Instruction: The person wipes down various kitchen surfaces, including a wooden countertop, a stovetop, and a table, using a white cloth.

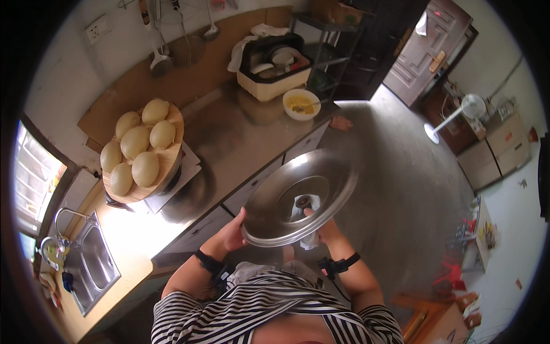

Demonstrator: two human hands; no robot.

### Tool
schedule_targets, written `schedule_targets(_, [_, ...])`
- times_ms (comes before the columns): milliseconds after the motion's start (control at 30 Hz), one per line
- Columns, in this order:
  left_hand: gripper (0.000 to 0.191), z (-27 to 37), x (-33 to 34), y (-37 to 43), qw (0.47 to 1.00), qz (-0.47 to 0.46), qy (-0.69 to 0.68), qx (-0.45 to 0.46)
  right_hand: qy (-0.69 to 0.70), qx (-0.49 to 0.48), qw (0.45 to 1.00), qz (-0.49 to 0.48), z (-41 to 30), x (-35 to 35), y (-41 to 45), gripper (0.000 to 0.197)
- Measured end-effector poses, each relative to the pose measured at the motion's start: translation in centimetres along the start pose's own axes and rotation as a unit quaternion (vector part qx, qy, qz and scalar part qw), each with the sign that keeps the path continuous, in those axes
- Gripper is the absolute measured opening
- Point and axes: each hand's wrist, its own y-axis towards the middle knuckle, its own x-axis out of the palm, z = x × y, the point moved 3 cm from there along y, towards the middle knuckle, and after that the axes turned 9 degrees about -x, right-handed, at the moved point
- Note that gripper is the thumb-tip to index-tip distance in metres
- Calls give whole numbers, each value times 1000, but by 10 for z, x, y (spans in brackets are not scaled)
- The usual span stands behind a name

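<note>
A round metal pot lid is held tilted before my body, both hands at its near edge. My left hand grips the rim on the left side. On the right, my right hand reaches under the lid and around its edge, with a pale cloth between hand and lid. More of the cloth lies around the dark knob at the lid's middle. Several pale, rounded dough pieces rest on a round wooden board at the left, over a stove on the counter.
The metal counter runs diagonally ahead. It bears a white bowl of yellow food with a utensil and a cream dish container. A double sink is at the left. Ladles hang on the wall. A white fan stands at the right.
</note>
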Motion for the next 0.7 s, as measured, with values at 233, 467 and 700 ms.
schedule_targets(233, [70, -2, -7, -7, 996, 72, -45, 30, -81, -8, 987, -140, -12, -7, 97, 27])
schedule_targets(467, [46, 24, 32, 1, 952, 71, -216, 207, -45, 83, 968, -234, 35, 11, 161, 26])
schedule_targets(700, [22, 81, -41, 45, 915, 153, -250, 278, -7, -6, 985, -175, 103, -1, 250, 38])
